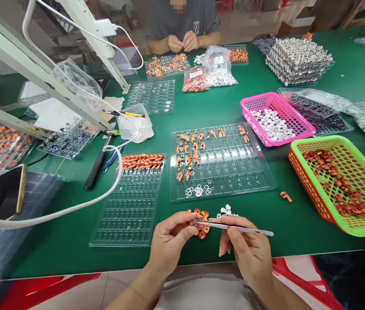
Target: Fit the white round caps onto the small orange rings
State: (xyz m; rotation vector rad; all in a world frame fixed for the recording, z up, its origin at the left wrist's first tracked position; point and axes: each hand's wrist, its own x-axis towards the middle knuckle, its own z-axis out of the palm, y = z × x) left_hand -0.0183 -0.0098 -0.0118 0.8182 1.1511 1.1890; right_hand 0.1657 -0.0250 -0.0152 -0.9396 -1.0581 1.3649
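Note:
My left hand point(169, 239) pinches a small orange part point(193, 222) between thumb and fingers near the table's front edge. My right hand point(245, 245) grips metal tweezers point(234, 227), whose tip touches that orange part. Under the hands lie a small heap of orange parts point(202, 232) and a few white rings point(226, 211). Just beyond stands a clear plastic tray point(234, 172) with orange parts in its left pockets and white rings at its front.
A second clear tray point(131, 206) with orange parts sits left. A pink basket point(253, 103) of white rings and a green-orange basket point(363, 228) of orange parts stand right. A phone point(6, 193) with a white cable is far left. Another person's hands point(182, 43) work opposite.

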